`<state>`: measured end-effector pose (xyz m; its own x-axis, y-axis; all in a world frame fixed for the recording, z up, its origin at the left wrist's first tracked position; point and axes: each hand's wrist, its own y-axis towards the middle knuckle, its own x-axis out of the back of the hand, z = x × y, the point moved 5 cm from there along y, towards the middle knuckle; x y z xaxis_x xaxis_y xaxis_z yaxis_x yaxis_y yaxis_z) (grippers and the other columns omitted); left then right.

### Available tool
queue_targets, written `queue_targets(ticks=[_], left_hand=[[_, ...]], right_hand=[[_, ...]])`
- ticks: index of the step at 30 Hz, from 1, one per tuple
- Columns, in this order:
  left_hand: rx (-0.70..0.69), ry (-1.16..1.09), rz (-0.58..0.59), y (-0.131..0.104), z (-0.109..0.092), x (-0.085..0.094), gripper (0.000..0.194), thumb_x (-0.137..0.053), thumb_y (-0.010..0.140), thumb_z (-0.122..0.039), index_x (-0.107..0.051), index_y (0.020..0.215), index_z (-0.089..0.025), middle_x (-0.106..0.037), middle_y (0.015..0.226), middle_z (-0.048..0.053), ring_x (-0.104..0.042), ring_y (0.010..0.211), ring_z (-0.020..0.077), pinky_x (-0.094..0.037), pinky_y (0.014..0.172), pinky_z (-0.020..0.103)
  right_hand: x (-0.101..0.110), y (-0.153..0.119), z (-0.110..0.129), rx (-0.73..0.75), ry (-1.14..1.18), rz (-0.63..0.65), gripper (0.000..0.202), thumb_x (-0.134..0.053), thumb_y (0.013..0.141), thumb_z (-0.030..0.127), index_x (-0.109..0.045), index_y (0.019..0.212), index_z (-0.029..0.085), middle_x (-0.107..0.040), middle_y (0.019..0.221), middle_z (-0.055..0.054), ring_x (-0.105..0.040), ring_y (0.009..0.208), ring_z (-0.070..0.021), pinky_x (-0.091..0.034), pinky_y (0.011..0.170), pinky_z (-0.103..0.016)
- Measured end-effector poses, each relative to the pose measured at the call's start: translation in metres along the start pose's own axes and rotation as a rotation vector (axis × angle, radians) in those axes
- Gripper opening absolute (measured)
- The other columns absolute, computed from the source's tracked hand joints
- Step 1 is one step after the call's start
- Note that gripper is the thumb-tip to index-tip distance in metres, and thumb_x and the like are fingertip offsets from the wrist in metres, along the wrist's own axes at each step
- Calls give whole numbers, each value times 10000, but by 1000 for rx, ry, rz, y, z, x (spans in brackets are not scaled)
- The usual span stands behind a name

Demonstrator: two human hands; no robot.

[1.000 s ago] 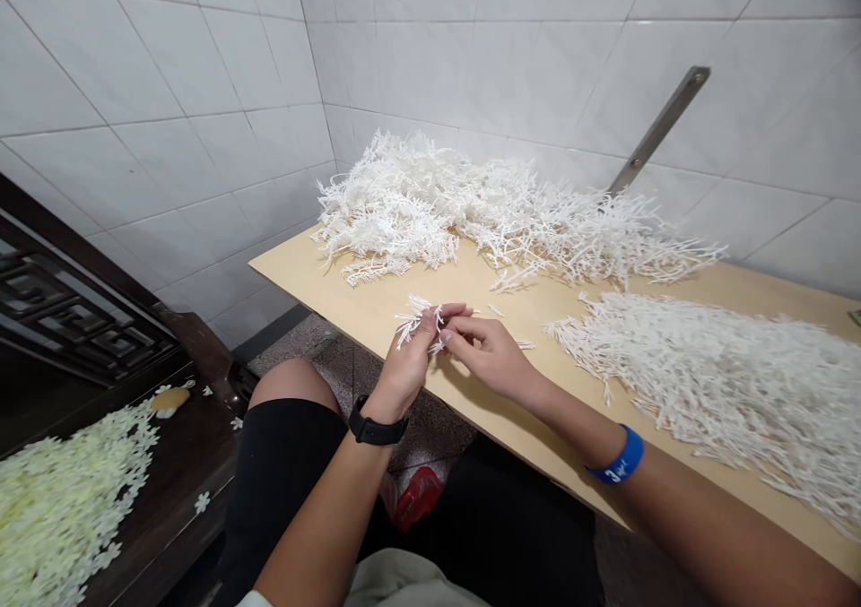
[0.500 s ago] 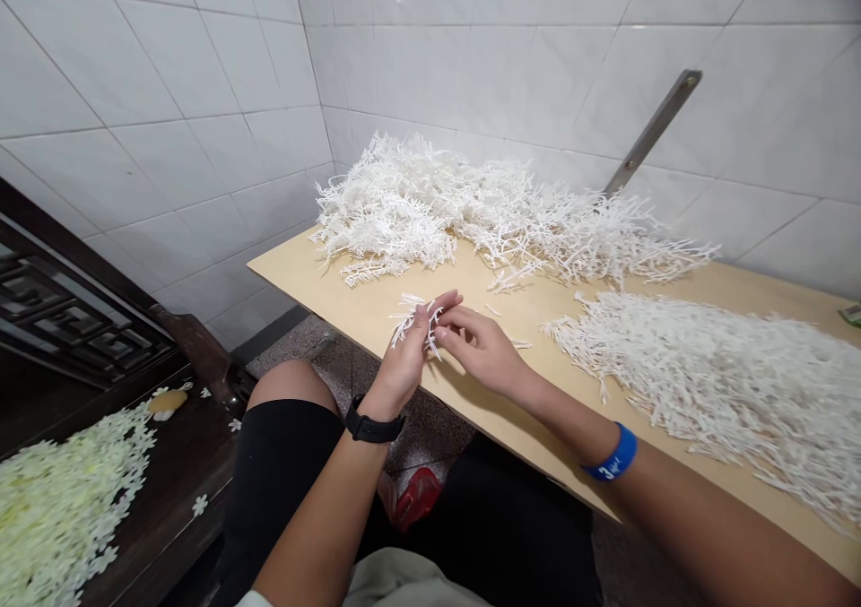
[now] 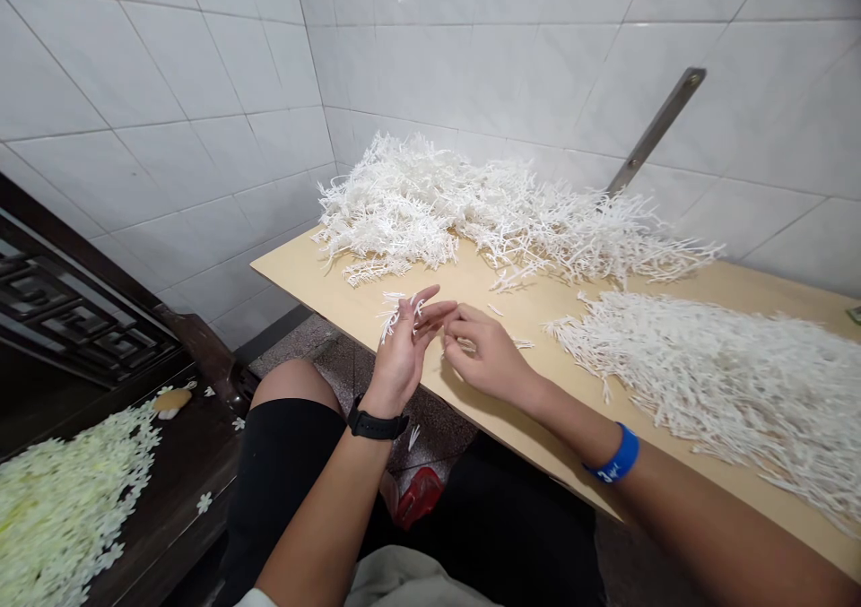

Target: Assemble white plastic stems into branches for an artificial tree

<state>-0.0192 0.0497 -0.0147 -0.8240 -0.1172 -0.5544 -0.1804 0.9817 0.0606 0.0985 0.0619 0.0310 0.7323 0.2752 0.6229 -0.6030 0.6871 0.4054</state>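
Observation:
White branching plastic sprigs [image 3: 391, 313] are pinched under the thumb of my left hand [image 3: 402, 347], just above the table's near edge; its other fingers stretch to the right. My right hand [image 3: 481, 351] is closed, its fingers curled in beside the left fingertips. Whatever those fingers hold, if anything, is hidden. A few loose white pieces [image 3: 522, 343] lie on the tabletop by the right hand. Below my hands, a small white sprig [image 3: 413, 437] shows against the floor; I cannot tell whether it lies there or is falling.
On the tan table [image 3: 296, 262], a tall heap of white sprigs [image 3: 404, 199] stands along the wall, and a flatter pile [image 3: 713, 365] spreads to the right. A metal bar [image 3: 656, 132] leans at the wall. Pale yellow-white flowers [image 3: 60, 499] lie on dark wood at left.
My hands have drawn slightly apart, the left shifting left with its sprigs and its fingers straightening. The right has curled tighter. A small white sprig now shows below them.

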Motion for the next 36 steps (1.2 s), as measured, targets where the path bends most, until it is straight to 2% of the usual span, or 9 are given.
queue_targets(ticks=[2, 5, 11, 16, 20, 24, 28, 32, 36], left_hand=[[-3, 9, 23, -1, 0, -2, 494, -425, 969, -586, -648, 1223, -226, -710, 1205, 91, -595, 1234, 231, -419, 1079, 394], [-23, 49, 49, -1, 1, -4, 499, -401, 980, -577, -644, 1254, -238, -671, 1284, 94, -562, 1270, 236, -393, 1105, 414], [4, 168, 178, -5, 5, -10, 460, -429, 981, -548, -623, 1309, -290, -595, 1408, 63, -504, 1339, 251, -390, 1118, 399], [41, 171, 218, -7, 5, -13, 450, -445, 978, -534, -659, 1270, -266, -594, 1414, 62, -513, 1331, 259, -386, 1122, 398], [21, 153, 188, -5, 5, -11, 419, -539, 944, -502, -697, 1216, -225, -646, 1343, 79, -562, 1272, 266, -392, 1114, 403], [-29, 221, 141, -4, 4, -9, 370, -570, 928, -458, -733, 1133, -198, -729, 1158, 87, -648, 1106, 253, -467, 1007, 382], [-11, 481, 263, -7, 2, -14, 272, -582, 908, -361, -769, 898, -164, -740, 823, 54, -664, 817, 211, -496, 805, 328], [-19, 607, 317, -9, -4, -18, 281, -616, 857, -306, -696, 629, -162, -649, 612, 19, -588, 645, 172, -440, 661, 288], [-25, 506, 238, -8, -5, -16, 275, -673, 835, -401, -706, 697, -165, -673, 688, 28, -579, 657, 159, -443, 671, 284]], right_hand=[[5, 2, -7, -32, -152, -10, 121, -489, 778, 96, -548, 719, 184, -579, 880, -70, -555, 863, -217, -432, 788, -349], [9, 4, -13, -55, -255, -20, 162, -465, 777, 64, -582, 779, 176, -601, 918, -83, -553, 897, -230, -421, 823, -367], [-1, 6, -11, -134, 155, 19, 162, -517, 906, 267, -610, 805, 181, -615, 783, -21, -520, 706, -153, -397, 654, -286], [-3, 5, -13, -182, 353, 15, 221, -558, 903, 369, -617, 812, 176, -609, 750, -9, -523, 662, -136, -395, 610, -270], [9, 2, -17, -204, 303, -128, 212, -546, 923, 358, -642, 869, 177, -652, 805, -32, -554, 685, -150, -423, 637, -289], [27, 0, -5, -53, 49, -335, 112, -555, 916, 270, -632, 938, 193, -628, 860, -48, -553, 761, -172, -436, 700, -312], [25, 3, 8, 105, -23, -207, 266, -575, 904, 247, -624, 1161, 201, -606, 1007, -80, -580, 900, -195, -457, 790, -334], [17, 7, -5, -73, 74, -49, 157, -635, 867, 313, -660, 968, 195, -616, 829, -37, -567, 725, -170, -441, 670, -313], [23, 9, -21, -260, 338, -139, 242, -645, 844, 422, -586, 799, 192, -565, 687, 6, -510, 605, -135, -395, 573, -282]])
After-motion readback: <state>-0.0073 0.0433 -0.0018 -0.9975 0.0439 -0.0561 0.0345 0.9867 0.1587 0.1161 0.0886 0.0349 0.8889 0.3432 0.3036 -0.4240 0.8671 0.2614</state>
